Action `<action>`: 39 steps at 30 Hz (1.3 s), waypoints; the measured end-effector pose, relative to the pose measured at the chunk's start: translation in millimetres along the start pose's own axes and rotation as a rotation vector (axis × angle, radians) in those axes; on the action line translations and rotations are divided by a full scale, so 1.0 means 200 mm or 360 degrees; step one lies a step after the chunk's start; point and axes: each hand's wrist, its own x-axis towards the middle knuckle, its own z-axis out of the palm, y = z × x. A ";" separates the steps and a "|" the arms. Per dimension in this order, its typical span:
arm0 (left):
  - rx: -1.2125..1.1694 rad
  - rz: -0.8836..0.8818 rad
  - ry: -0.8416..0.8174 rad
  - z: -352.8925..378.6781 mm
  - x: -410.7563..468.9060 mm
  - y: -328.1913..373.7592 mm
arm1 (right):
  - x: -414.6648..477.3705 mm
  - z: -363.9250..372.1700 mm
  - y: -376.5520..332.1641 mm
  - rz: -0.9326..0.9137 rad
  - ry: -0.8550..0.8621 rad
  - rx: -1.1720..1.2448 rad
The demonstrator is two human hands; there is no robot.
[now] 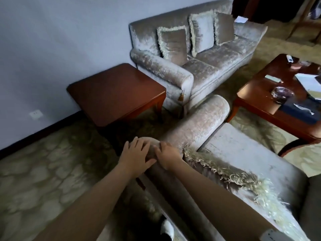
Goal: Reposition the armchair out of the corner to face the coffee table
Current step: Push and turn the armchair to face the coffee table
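The grey velvet armchair (243, 153) fills the lower right, seen from behind its left side, with a fringed cushion (231, 173) lying across the seat. Its rolled left armrest (199, 122) points toward the sofa. My left hand (137, 157) lies flat on the rear top corner of that armrest, fingers spread. My right hand (167, 156) presses on the same corner just beside it, fingers curled over the edge. The dark wooden coffee table (260, 94) stands at the right, ahead of the armchair's seat.
A square wooden side table (114, 91) stands against the wall, left of the armrest. A matching sofa (208, 66) with three cushions sits behind it. An ashtray (282, 96), papers and a dark cloth lie on the coffee table. Patterned carpet (43, 171) spreads at the left.
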 end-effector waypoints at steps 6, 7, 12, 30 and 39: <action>-0.0239 0.0003 -0.0191 0.01 0.16 -0.11 | 0.16 0.06 -0.05 0.0051 0.0001 0.0032; -0.0271 0.0043 -0.0192 0.02 0.19 -0.12 | 0.17 0.07 -0.03 0.0062 -0.0003 0.0062; -0.0370 0.0334 -0.0260 0.03 0.36 -0.18 | 0.24 0.08 0.01 0.0230 -0.0012 0.0111; 0.0099 0.1265 -0.0553 -0.02 0.61 -0.05 | -0.08 0.07 0.01 0.1221 0.0572 0.0201; 0.0036 0.1602 -0.0232 0.04 0.28 0.19 | -0.70 0.12 0.23 0.1808 0.1014 0.0071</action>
